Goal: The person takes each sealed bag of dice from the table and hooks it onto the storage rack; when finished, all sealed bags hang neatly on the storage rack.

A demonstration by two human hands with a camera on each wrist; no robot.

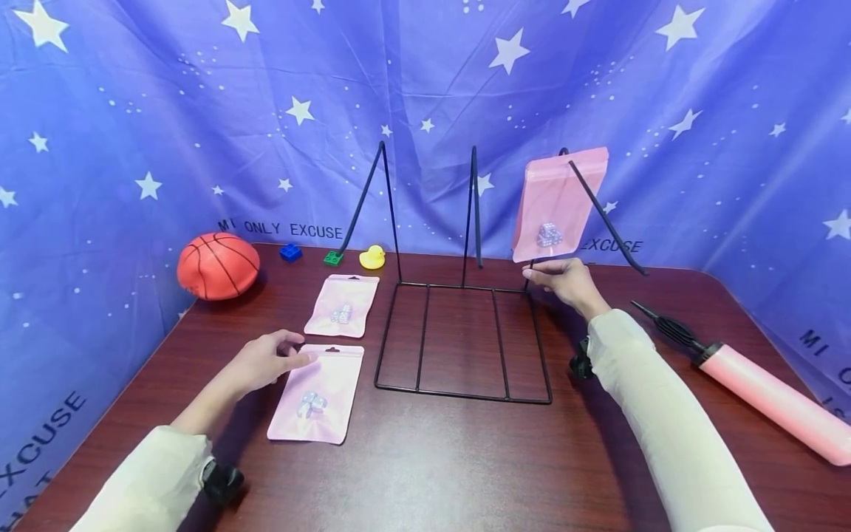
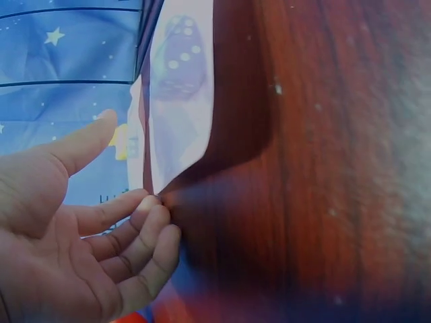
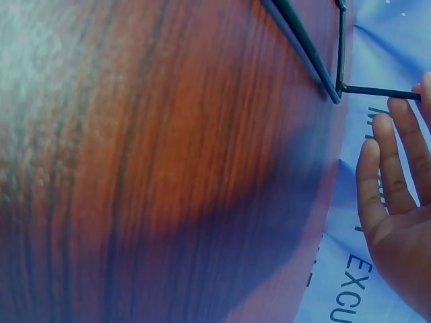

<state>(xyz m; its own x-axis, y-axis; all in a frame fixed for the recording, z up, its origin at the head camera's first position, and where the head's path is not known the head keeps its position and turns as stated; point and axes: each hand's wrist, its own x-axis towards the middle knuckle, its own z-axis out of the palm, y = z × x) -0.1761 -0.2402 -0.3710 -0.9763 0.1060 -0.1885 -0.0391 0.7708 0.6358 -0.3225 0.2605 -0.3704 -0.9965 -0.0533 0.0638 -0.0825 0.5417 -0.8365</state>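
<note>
Right hand raised at the back right corner of the black wire rack, pinching the bottom edge of an upright pink zip pouch between thumb and fingers; pouch held against the rack's rightmost slanted prong, clear of the worktop. Inside that pouch, a small cluster of pale dice, count hard to tell at this size. In the right wrist view, only straight fingers beside a rack corner, the grip itself out of frame.

Left hand low over the worktop, fingers relaxed and released, holding nothing; fingertips touching the near left edge of a 2nd pink pouch lying flat just left of the rack. Within it, more dice, purple with white pips in the left wrist view. A 3rd pink pouch flat behind the 2nd, also with a few dice inside.

Along the back edge: deflated-looking orange basketball, blue toy brick, green toy brick, yellow rubber duck. Far right on the worktop, pink hand pump with black handle. Behind everything, blue star-print backdrop.
</note>
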